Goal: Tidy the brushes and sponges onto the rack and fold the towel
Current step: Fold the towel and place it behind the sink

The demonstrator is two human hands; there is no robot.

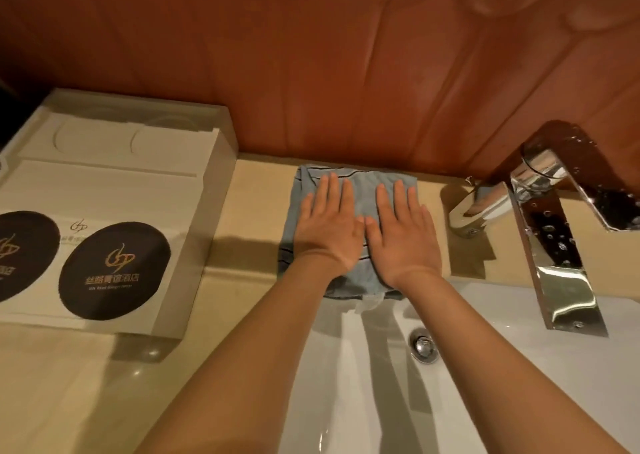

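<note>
A white amenity tray (194, 190) with two dark round coasters (114, 269) stands left of the white sink (519, 367); a chrome faucet (550, 225) rises right.

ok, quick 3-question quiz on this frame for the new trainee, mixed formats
1. True or false: the left hand and right hand both lie flat on the towel, fingers straight.
2. What stands to the right of the towel? A) chrome tap B) soap bottle C) drinking glass
3. How many dark round coasters show on the white tray?

Key: 1 true; 2 A; 3 two, the left one cut off by the frame edge.
</note>
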